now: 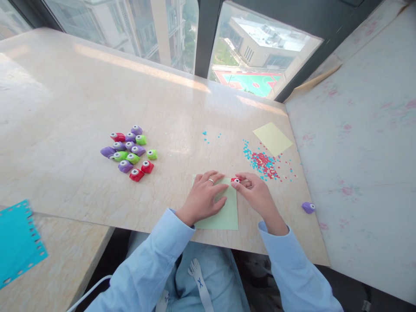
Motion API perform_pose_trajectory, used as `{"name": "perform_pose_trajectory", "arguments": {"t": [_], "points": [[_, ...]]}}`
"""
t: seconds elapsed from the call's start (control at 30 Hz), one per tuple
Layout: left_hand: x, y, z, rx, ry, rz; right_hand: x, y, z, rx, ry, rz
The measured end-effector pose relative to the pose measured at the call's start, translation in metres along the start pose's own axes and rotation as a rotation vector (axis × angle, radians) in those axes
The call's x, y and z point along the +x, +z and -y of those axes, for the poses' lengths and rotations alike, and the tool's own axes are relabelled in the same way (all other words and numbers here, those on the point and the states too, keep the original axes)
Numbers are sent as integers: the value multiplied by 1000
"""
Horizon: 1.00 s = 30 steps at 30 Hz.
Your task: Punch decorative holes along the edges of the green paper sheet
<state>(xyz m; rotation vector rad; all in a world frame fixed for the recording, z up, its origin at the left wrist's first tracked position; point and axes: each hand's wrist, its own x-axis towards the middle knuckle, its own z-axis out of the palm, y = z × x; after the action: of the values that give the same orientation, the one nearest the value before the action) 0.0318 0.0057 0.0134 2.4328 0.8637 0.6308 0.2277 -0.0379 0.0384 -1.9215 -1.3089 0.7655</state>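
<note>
Red punch point(234, 180) is being pinched in the right hand point(260, 193) at the far right corner of the green sheet point(229, 217), steadied under the spread left hand point(202, 196); alignment is apparently being made, firm pressing being called for next.

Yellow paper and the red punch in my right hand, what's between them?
In the head view, scattered red and blue bits lie between them.

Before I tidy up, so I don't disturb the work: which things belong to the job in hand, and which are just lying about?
In use:
red punch, in the right hand
green paper, under the left hand

Lying about, it seems:
clustered punches
lone purple punch
confetti
yellow paper
blue sheet
</note>
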Motion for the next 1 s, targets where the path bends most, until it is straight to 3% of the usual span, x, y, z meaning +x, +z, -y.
{"name": "perform_pose_trajectory", "arguments": {"t": [0.37,0.6,1.0], "points": [[0,1,-1,-2,3,0,-4,8,-8,-101,-163,-110],[-1,1,0,-8,-3,-7,-7,3,-17,-55,-150,-61],[0,-1,-1,-24,-20,24,-9,5,-15,-88,-160,-96]]}}
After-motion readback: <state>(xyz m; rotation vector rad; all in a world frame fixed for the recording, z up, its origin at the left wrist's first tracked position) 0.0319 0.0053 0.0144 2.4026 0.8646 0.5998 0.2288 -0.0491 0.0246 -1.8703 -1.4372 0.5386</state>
